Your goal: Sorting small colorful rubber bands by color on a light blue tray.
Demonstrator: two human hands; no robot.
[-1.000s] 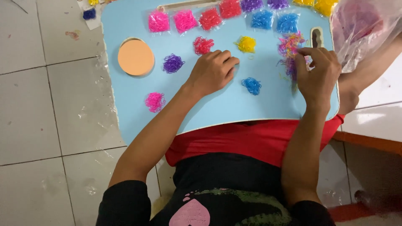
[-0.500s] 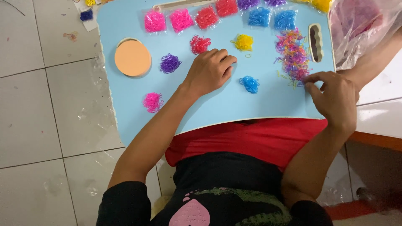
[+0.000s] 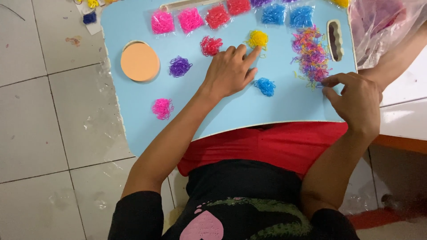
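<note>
A light blue lap table (image 3: pixel 275 109) lies across my legs. On it sit small sorted heaps of tiny rubber bands: red (image 3: pixel 210 45), yellow (image 3: pixel 257 38), purple (image 3: pixel 180 66), blue (image 3: pixel 266 86) and pink (image 3: pixel 162 108). A mixed multicoloured heap (image 3: pixel 311 55) lies at the right. My left hand (image 3: pixel 229 71) rests on the table, its forefinger stretched out and touching the yellow heap. My right hand (image 3: pixel 356 100) pinches at the lower edge of the mixed heap with thumb and forefinger; whether a band is between them is too small to tell.
Small clear bags of sorted bands (image 3: pixel 190 19) line the table's far edge. An orange round disc (image 3: pixel 139 61) sits in the table's left side, a slot (image 3: pixel 334 40) at its right. A crumpled clear plastic bag (image 3: pixel 382 26) lies at the right. White tiled floor (image 3: pixel 49 115) surrounds.
My right hand drew back from the top of the mixed heap to its lower edge. My left hand's forefinger stretched out from a loose fist to the yellow heap.
</note>
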